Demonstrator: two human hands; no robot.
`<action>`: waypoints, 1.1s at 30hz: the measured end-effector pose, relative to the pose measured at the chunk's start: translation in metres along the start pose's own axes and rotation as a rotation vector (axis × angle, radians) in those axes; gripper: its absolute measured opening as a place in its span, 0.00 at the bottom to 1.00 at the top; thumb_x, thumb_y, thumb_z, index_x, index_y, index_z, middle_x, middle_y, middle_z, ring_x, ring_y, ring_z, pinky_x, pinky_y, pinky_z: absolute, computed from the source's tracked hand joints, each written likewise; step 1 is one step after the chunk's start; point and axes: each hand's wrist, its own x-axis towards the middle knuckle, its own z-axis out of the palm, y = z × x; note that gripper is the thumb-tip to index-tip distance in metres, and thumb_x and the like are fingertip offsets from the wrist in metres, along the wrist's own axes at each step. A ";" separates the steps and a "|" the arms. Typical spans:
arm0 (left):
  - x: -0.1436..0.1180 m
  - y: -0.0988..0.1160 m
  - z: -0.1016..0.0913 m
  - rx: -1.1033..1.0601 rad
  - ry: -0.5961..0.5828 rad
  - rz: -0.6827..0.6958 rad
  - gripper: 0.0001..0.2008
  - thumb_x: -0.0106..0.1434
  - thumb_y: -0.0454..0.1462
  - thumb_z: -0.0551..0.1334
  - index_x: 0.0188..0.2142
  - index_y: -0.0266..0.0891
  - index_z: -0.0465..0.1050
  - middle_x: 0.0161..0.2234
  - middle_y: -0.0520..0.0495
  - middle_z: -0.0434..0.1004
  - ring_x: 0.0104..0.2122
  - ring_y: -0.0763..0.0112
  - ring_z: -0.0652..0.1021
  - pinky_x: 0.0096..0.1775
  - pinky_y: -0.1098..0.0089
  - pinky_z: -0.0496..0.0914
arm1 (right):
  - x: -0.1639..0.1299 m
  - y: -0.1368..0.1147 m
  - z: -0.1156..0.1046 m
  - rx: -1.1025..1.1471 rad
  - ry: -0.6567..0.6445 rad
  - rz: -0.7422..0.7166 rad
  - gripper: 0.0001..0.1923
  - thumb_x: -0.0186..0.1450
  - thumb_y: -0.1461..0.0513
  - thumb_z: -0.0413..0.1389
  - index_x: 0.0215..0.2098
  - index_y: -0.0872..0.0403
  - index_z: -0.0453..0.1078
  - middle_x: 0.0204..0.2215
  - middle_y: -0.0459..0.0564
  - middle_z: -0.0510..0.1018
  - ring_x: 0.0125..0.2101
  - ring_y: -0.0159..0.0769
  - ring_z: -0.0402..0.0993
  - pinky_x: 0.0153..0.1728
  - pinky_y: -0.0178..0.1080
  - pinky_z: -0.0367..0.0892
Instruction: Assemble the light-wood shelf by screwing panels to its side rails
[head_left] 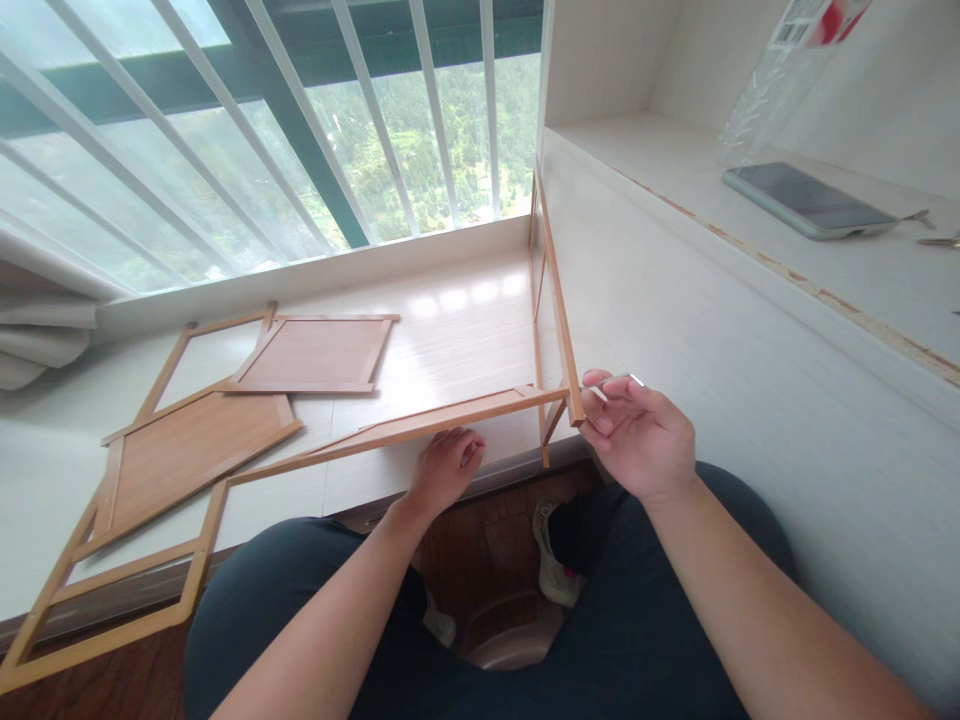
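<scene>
My left hand (444,468) rests curled on the underside of a long wooden frame rail (420,428) at the front edge of the white sill. My right hand (637,435) pinches a thin metal tool (626,380) against the corner where that rail meets an upright wooden frame (553,290). The upright frame stands on edge against the white side wall.
Two wood panels (311,355) (180,450) and an open frame (120,570) lie on the left of the sill (457,320). A barred window runs behind. On the right shelf lie a phone (810,200) and a plastic bag (780,80). My knees and a shoe are below.
</scene>
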 end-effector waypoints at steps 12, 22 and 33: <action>-0.001 0.000 0.000 -0.004 0.002 -0.002 0.09 0.73 0.39 0.59 0.43 0.44 0.80 0.39 0.48 0.81 0.45 0.62 0.78 0.46 0.64 0.68 | -0.001 0.000 0.001 0.015 0.001 0.003 0.09 0.63 0.58 0.64 0.33 0.49 0.87 0.40 0.47 0.86 0.23 0.26 0.65 0.19 0.29 0.64; 0.000 0.000 -0.001 0.000 0.003 -0.003 0.09 0.73 0.39 0.59 0.43 0.44 0.80 0.38 0.48 0.81 0.44 0.62 0.78 0.46 0.65 0.67 | 0.001 0.001 0.000 0.019 0.006 0.002 0.08 0.63 0.57 0.64 0.33 0.49 0.87 0.41 0.48 0.86 0.23 0.26 0.64 0.19 0.30 0.63; 0.000 0.000 -0.001 0.002 0.003 0.001 0.10 0.73 0.39 0.60 0.44 0.44 0.80 0.39 0.48 0.82 0.45 0.62 0.79 0.47 0.64 0.68 | -0.001 0.001 0.000 0.018 0.017 0.004 0.08 0.63 0.57 0.65 0.33 0.48 0.87 0.41 0.49 0.85 0.23 0.26 0.64 0.19 0.30 0.62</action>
